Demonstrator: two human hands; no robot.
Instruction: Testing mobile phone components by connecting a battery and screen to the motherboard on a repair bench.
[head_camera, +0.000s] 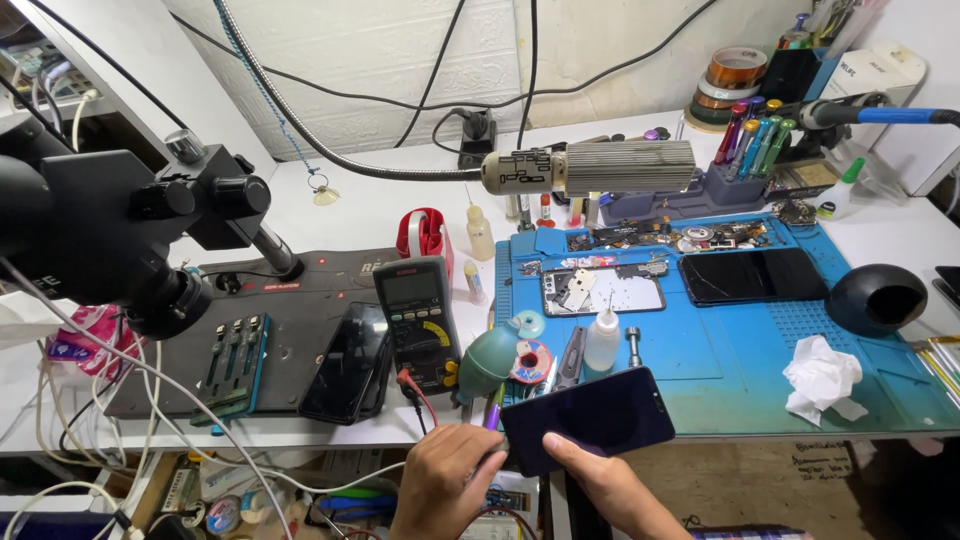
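Observation:
My right hand (612, 488) holds a dark phone screen panel (588, 417) from below, at the table's front edge. My left hand (445, 477) is closed at the panel's left end, gripping a thin tool whose shape I cannot make out. Just behind them lie a green rubber air blower (490, 360), a small white dropper bottle (602, 340) and a spool of solder wick (531, 358).
A blue work mat (730, 360) carries an opened phone frame (603, 291), a black phone (752, 275) and crumpled tissue (822, 376). A multimeter (416, 320), another dark phone (348, 362) and a microscope (110, 235) stand left. A rack of screwdrivers (752, 140) sits behind.

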